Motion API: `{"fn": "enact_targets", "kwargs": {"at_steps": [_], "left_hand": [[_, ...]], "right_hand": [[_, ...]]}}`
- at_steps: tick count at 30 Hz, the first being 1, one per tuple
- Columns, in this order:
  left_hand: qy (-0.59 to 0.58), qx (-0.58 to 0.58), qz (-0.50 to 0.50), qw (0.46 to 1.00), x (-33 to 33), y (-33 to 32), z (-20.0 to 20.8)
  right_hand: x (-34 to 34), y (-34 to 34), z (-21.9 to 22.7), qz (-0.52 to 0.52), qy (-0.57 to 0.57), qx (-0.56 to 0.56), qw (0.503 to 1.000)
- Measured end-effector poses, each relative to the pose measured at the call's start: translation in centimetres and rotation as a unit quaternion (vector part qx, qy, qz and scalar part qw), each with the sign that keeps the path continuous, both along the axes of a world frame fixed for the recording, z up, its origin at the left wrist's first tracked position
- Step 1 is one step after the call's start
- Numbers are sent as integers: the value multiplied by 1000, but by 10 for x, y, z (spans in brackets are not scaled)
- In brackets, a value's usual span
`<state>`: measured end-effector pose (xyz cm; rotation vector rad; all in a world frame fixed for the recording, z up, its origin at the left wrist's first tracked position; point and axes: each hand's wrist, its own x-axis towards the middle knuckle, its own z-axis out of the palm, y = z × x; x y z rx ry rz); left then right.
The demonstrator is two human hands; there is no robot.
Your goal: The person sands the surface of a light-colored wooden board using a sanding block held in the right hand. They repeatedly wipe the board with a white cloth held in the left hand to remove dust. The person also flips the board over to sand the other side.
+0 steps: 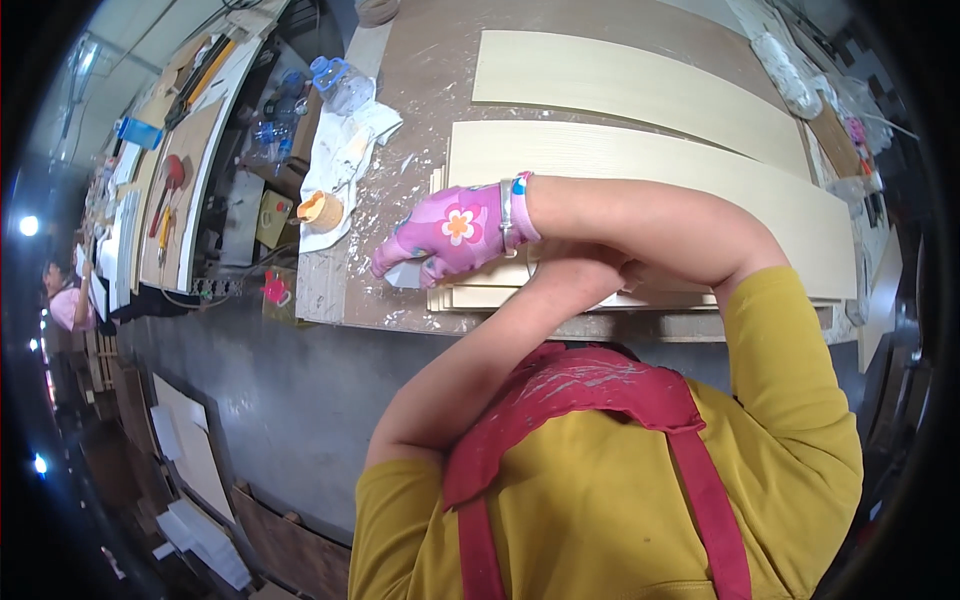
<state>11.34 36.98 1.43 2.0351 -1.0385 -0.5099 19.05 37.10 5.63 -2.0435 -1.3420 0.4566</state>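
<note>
My arms are crossed over a stack of cream-coloured boards (620, 150) on the workbench (420, 90). My right hand (445, 235), in a pink flowered glove, reaches across to the stack's left end. Its fingers are closed on a small pale flat piece (404, 275), whose kind I cannot make out. A band circles that wrist. My left hand (612, 276) lies beneath the right forearm, close over the boards, and its fingers are mostly hidden. Beyond the stack lies another long cream board (630, 80).
On the bench's left side are a clear bottle with a blue cap (343, 85), a stained white cloth (345, 155) and a small orange-tan container (320, 211). A side table (205, 130) holds tools. Far left stands another person (68, 305). A white wrapped bundle (785, 75) lies at far right.
</note>
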Motion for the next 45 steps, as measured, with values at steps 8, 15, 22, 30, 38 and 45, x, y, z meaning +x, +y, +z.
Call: {"fn": "enact_targets", "kwargs": {"at_steps": [8,15,22,30,38,45], "left_hand": [[-168,-23,8,986,2,-5,0],[-228,-50,20,972,3,-5,1],[-209,-72,36,975,1,-6,12],[-220,-33,28,974,4,-5,12],[-230,-50,35,971,3,-1,11],[-246,-27,25,969,2,-7,7]], "right_hand": [[30,4,6,71,-66,-32,995],[58,-16,-17,22,-63,5,998],[128,-89,7,-265,-149,-192,933],[102,-72,-17,-432,-85,37,897],[80,-98,-14,-451,-85,-3,888],[60,-104,-12,-508,-59,-41,859]]}}
